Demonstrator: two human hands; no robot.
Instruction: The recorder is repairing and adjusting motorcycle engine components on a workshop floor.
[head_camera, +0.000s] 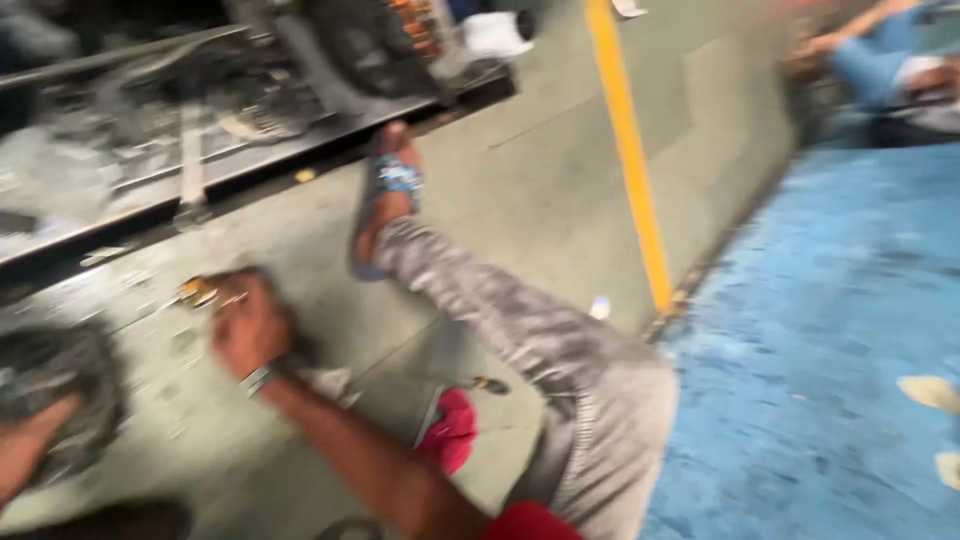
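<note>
The view is blurred by motion. My right hand (245, 325) is closed into a fist low over the grey-green floor, with a small brass-coloured piece (200, 292) at its fingertips. A thin bracelet sits on that wrist. My left forearm comes in at the bottom left and ends at a dark round part (60, 385). My left hand (40, 425) is mostly hidden against that part, so its grip is unclear. My outstretched leg in grey trousers (520, 330) lies across the floor, its sandalled foot (390, 190) near the machine's base.
A dark, greasy machine on a metal frame (250, 110) fills the top left. A yellow line (630, 160) crosses the floor beside a blue floor area (830, 330). A red cloth (450, 430) lies by my knee. Another person's blue-sleeved arm (880, 60) is at top right.
</note>
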